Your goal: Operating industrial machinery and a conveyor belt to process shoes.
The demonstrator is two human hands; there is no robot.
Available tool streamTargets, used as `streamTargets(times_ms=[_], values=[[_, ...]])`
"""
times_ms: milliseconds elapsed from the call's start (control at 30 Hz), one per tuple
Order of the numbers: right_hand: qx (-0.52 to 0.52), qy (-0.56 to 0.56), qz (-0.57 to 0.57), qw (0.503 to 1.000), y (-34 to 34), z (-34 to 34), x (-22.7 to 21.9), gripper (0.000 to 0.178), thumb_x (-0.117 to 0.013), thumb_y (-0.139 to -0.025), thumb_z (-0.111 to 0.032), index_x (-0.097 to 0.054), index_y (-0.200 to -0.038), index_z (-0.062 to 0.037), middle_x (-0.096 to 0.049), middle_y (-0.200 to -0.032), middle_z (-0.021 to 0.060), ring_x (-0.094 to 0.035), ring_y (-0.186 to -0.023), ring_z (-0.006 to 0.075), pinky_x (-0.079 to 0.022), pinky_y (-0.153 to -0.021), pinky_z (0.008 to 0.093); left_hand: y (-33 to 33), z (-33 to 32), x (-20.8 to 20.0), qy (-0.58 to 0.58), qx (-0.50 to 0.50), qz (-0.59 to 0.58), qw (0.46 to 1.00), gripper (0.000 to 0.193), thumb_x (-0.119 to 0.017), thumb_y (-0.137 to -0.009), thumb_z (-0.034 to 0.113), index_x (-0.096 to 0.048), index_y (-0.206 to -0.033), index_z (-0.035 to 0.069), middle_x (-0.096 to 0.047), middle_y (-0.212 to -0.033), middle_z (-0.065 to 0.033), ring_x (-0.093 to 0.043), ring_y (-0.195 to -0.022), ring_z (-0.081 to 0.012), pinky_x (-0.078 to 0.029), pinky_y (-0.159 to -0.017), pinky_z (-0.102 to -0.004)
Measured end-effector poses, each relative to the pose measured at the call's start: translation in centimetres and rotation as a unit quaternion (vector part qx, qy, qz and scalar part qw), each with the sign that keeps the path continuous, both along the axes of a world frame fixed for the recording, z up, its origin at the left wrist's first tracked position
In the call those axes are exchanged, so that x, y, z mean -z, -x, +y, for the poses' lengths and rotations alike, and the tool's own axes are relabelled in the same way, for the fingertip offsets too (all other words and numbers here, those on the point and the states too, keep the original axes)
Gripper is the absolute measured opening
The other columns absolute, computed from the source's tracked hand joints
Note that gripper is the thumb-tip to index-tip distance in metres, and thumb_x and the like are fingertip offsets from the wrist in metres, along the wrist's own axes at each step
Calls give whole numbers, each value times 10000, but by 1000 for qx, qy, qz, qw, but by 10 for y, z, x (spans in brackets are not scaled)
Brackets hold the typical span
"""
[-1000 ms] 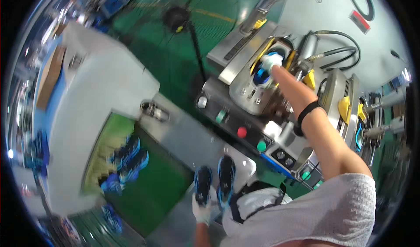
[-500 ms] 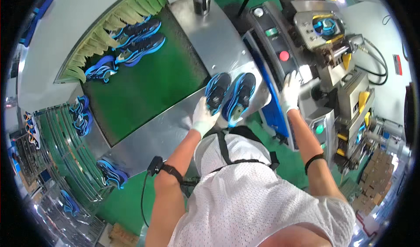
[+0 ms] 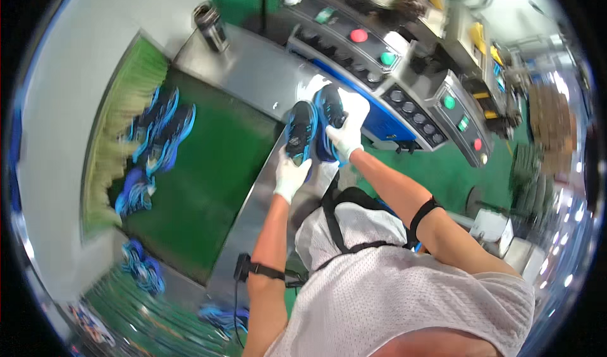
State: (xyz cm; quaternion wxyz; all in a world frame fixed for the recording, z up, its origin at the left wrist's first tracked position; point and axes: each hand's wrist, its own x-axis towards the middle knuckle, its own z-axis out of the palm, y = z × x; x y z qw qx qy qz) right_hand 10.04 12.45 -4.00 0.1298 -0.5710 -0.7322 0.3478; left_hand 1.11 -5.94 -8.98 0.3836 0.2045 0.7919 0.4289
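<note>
While my left hand point(image 3: 291, 175) grips one shoe point(image 3: 301, 124), my right hand point(image 3: 345, 135) clasps its twin point(image 3: 329, 99) (both toes pointing away).

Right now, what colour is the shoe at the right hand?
Black shoe with blue edging; see head view.

Shoes point(image 3: 174, 131) on green belt point(image 3: 218, 167), canister point(image 3: 210, 27) on ledge point(image 3: 250, 72)
</note>
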Motion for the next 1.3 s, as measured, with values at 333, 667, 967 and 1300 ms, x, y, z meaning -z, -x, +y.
streamTargets(times_ms=[333,667,967,1300], values=[[226,125,231,938,-227,22,-111,683,-850,-742,-264,-571,-1266,75,-674,-1124,142,-627,-1033,194,-512,-932,336,-84,137,-117,-119,250,22,961,372,-807,-833,265,-594,-687,-3,-587,-671,-50,-525,-634,-161,-443,-603,-385],[612,-153,269,728,-583,-106,-215,704,-862,-738,-309,-582,-1283,38,-684,-1116,147,-648,-1033,213,-501,-955,333,-455,233,-224,-149,634,-22,759,374,-845,-804,270,-636,-773,-38,-640,-738,-71,-541,-644,-175,-468,-625,-375],[799,-282,1,531,-835,-234,-283,762,-816,-754,-264,-488,-1352,76,-650,-1202,237,-636,-1132,323,-479,-1016,379,-851,249,-291,-347,767,-102,530,662,-801,-817,72,-475,-1383,-35,-641,-1205,-138,-614,-1052,-203,-482,-966,-339],[817,-158,-206,514,-1073,-198,-242,704,-732,-750,-331,-518,-1291,65,-616,-1212,321,-609,-1141,455,-505,-996,449,-1067,269,-286,-394,750,-10,532,843,-794,-837,261,-367,-1466,-103,-514,-1416,-323,-526,-1320,-390,-401,-1120,-377]])
